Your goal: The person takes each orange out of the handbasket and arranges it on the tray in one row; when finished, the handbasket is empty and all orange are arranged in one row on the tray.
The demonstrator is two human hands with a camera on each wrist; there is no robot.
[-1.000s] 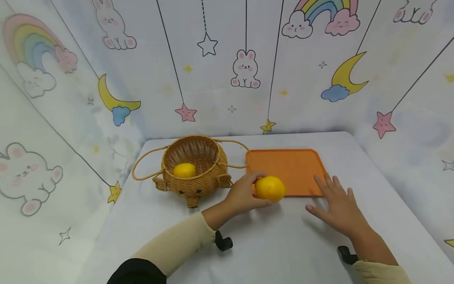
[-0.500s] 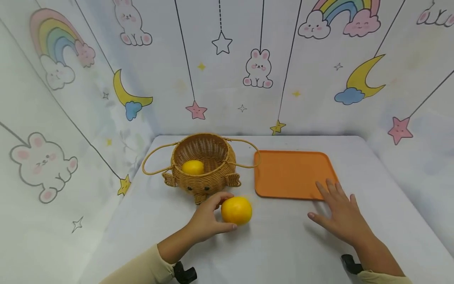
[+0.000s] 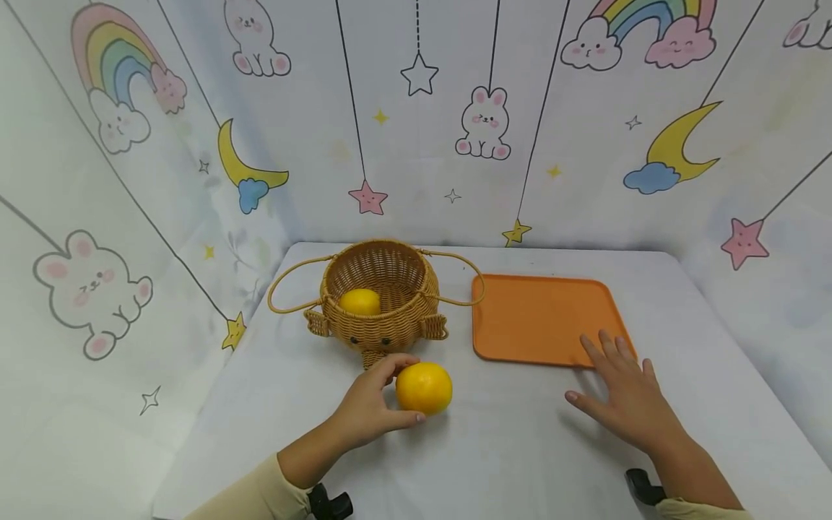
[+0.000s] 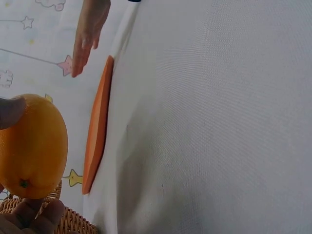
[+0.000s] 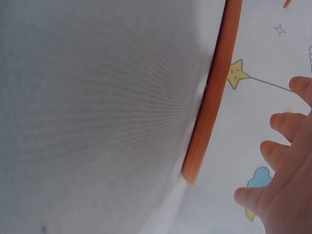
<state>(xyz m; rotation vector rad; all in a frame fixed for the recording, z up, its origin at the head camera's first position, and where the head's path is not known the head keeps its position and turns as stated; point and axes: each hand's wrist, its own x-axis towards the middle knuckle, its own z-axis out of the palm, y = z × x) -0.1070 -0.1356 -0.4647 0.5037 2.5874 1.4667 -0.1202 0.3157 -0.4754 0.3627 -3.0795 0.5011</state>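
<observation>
My left hand (image 3: 370, 406) grips a yellow lemon (image 3: 424, 388) between thumb and fingers, in front of the wicker basket. In the left wrist view that lemon (image 4: 33, 148) shows its small green stem end, with fingertips at both ends. The animal-faced wicker basket (image 3: 370, 331) stands behind the hand and has another yellow lemon (image 3: 360, 302) inside. My right hand (image 3: 627, 397) is spread with straight fingers and holds nothing. Its fingertips overlap the near right corner of the orange tray (image 3: 542, 321). In the right wrist view these spread fingers (image 5: 285, 127) appear beside the tray's edge.
Two looped handles stick out from the basket's sides, the right handle (image 3: 482, 289) reaching over the tray's left edge. A white cloth (image 3: 500, 448) covers the table. Behind it hangs a printed backdrop (image 3: 448, 166) with bunnies, stars and moons.
My left hand has carried the lemon from the tray's near left edge leftward and closer to me, moving only slightly in the last half second. The right hand stays spread near the tray.
</observation>
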